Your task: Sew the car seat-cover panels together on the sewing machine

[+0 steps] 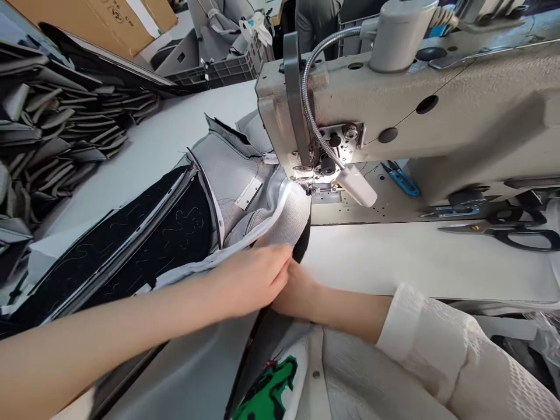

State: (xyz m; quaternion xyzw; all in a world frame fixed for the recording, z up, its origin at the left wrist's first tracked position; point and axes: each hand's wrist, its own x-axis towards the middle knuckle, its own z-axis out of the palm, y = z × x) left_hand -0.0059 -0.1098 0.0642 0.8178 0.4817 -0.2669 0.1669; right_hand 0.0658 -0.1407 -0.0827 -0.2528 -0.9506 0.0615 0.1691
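A sewn cover of grey mesh fabric (225,158) with black panels (184,219) and a white edge strip lies bunched on the table, its right part running under the needle area of a sewing machine (315,181). My left hand (262,274) is closed on the near edge of this cover, its fingers curled. Right beside it and touching it, my right hand (297,294) is closed on the same edge, its fingertips partly hidden behind the left hand. A smooth grey part of the cover hangs down toward my lap.
Blue thread snips (400,178) rest on the machine bed, with a second pair (455,211) near black-handled scissors (510,230) at right. Many stacked fabric pieces (65,122) stand at left. Behind are a cardboard box (109,26) and a grey crate (227,70).
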